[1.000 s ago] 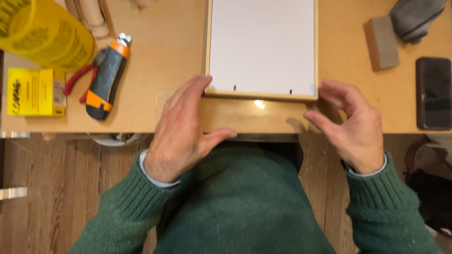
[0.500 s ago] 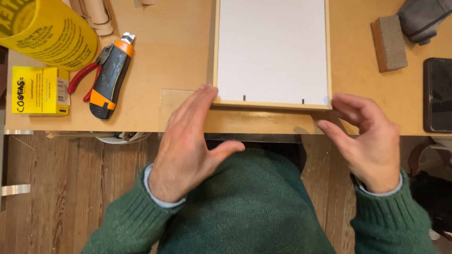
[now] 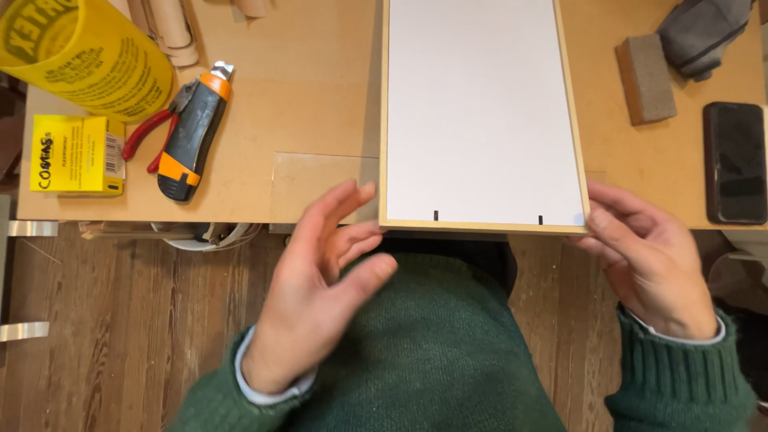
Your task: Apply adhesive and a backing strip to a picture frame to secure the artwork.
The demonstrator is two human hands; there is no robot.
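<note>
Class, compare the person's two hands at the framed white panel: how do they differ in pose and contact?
The right hand grips the framed white panel at its near right corner; the left hand is open, fingers spread, beside the near left corner, gripping nothing. Both wear green sleeves.

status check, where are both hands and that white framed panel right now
Left hand open, off the panel's near left corner. Right hand fingers on the near right corner. White framed panel flat on the workbench. Utility knife well left.
</note>
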